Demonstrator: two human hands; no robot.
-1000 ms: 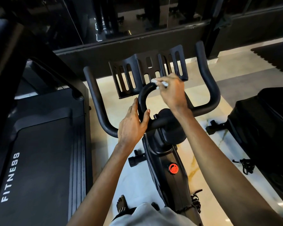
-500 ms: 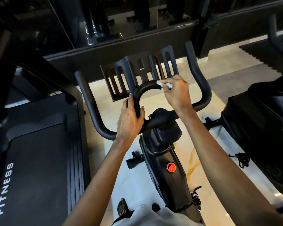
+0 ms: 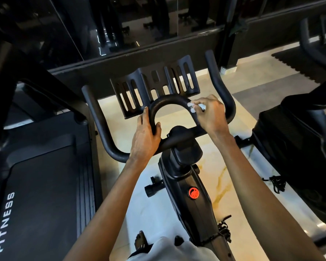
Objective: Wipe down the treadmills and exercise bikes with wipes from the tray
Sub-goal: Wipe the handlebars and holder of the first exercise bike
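A black exercise bike [image 3: 188, 194] stands in front of me, its handlebar [image 3: 102, 129] spreading left and right with a curved inner loop [image 3: 169, 100] in the middle. My left hand [image 3: 145, 136] grips the left side of that loop. My right hand [image 3: 211, 113] pinches a small white wipe [image 3: 193, 107] and presses it against the loop's right side. A slotted black holder [image 3: 154, 85] sits just behind the loop. A red knob [image 3: 193, 193] shows on the frame below.
A treadmill [image 3: 40, 194] marked FITNESS lies close on the left. Another black machine [image 3: 299, 147] stands on the right, a cable [image 3: 277, 183] beside it. A dark glass wall [image 3: 139, 34] runs behind. Pale marble floor [image 3: 233, 166] shows between machines. My foot [image 3: 140, 240] is below.
My right hand has slid the wipe from the top of the loop down its right side. My left hand keeps its grip; the view has shifted slightly.
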